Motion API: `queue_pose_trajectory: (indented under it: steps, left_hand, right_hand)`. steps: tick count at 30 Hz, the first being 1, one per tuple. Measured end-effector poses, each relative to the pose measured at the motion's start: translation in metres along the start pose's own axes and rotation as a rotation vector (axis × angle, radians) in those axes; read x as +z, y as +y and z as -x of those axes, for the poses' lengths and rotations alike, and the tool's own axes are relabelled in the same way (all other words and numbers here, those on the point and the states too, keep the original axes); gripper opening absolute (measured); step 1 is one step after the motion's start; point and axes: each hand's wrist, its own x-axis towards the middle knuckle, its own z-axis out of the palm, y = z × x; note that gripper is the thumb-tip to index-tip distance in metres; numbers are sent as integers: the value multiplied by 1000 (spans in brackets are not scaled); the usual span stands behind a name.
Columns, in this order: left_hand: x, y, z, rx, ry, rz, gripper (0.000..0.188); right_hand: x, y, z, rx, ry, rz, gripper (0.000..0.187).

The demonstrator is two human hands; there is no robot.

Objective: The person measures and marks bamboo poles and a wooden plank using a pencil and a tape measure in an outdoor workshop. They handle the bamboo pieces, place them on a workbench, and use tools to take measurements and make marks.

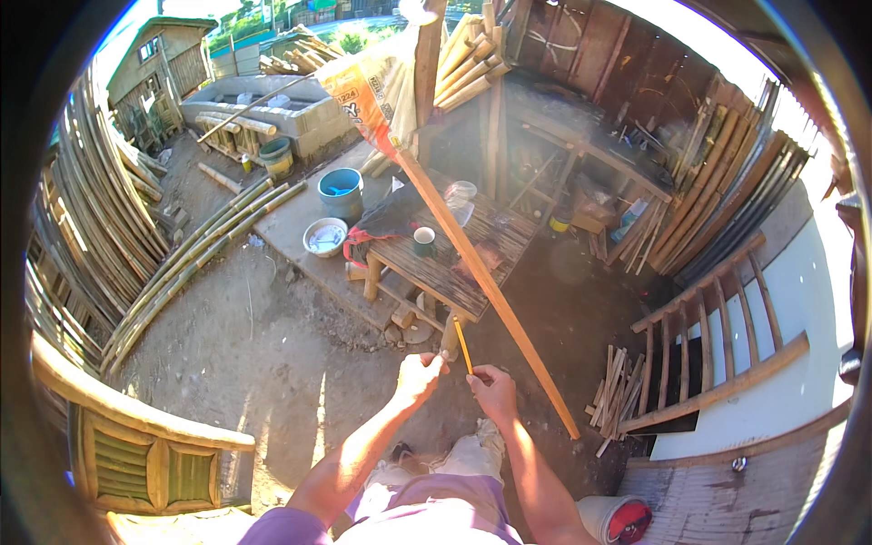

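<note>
Out in front of the body, the left hand [418, 380] has its fingers curled right in, thumb and forefinger close together near the tips; whether anything sits in that pinch, I can't tell. Just beside it, the right hand [495, 392] is nearly closed, fingertips gripping the lower end of a slim, straight yellow stick [463, 345], pencil-like, its other end tilting up and slightly left toward the table edge. Cutting diagonally across the view, here's a long, flat-faced wooden strip [481, 282], smooth and reddish brown, its lower end to the right of the right hand. At its upper end there's crinkled plastic wrapping [368, 100], part clear, part orange.

Beyond the hands stands a low table [436, 280], its top ridged with narrow slats, carrying a round dark-bodied mug [423, 245]. To its left, a tapering blue bucket [342, 207] and a shallow, round pale basin [325, 253]. Far left, bundles of long, rounded bamboo poles [100, 209]; over on the right, a rough-railed wooden ladder [727, 384] with a heap of split, splintery sticks [618, 391] just beside it, on the bare brown ground.
</note>
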Motion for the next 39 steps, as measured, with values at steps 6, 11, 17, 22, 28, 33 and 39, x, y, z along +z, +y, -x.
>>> queue_pose_trajectory:
  steps: [6, 11, 17, 22, 28, 33, 39]
  left_hand:
    - [8, -51, -101, -79, 56, -91, 36]
    - [30, -70, -178, -212, 198, -107, 36]
    - [53, -65, -266, -345, 231, -15, 38]
    - [52, -74, -281, -412, 325, 68, 37]
    - [42, -89, -262, -468, 428, 62, 36]
    - [39, -97, -236, -475, 527, 45, 36]
    - [32, -85, -167, -395, 729, 139, 34]
  right_hand:
    - [26, 112, -188, 50, -52, 236, 18]
    - [44, 184, -322, 154, -214, 525, 14]
    - [70, 217, -430, 46, -449, 672, 12]
    - [97, 237, -460, -9, -505, 749, 13]
    - [103, 221, -457, 53, -572, 901, 25]
    - [98, 202, -444, -19, -522, 926, 32]
    - [132, 135, -381, -283, -793, 612, 30]
